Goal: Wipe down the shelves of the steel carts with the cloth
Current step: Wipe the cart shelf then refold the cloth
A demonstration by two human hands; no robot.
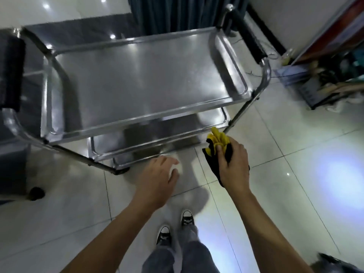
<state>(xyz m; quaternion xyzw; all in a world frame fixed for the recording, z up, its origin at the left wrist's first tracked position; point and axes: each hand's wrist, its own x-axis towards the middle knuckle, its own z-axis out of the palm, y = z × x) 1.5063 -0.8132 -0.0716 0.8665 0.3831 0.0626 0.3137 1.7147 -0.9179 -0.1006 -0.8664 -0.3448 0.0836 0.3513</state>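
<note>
Right hand (232,160): grips the bunched yellow-and-black cloth (217,143), kept ready near the cart's lower shelves.
Left hand (159,176): empty, fingers relaxed, reaching forward.
Cart (265,75): top shelf (137,79) bare, directly ahead, within reach for wiping.

Much of the steel cart's lower shelves (157,133) lies hidden under the top shelf (137,81); only their near edges and right corners show. A second cart (11,107) at the left is cut off by the frame edge, so its shelves cannot be made out. The left hand (157,178) is blurred, its fingertips smeared against the tile. The right hand (232,160) covers the middle of the yellow-and-black cloth (218,138), hiding how it is folded. Clutter on the floor (323,75) at the right is too dim and jumbled to identify. A dark object (334,263) at the bottom right corner is blurred and cropped.
</note>
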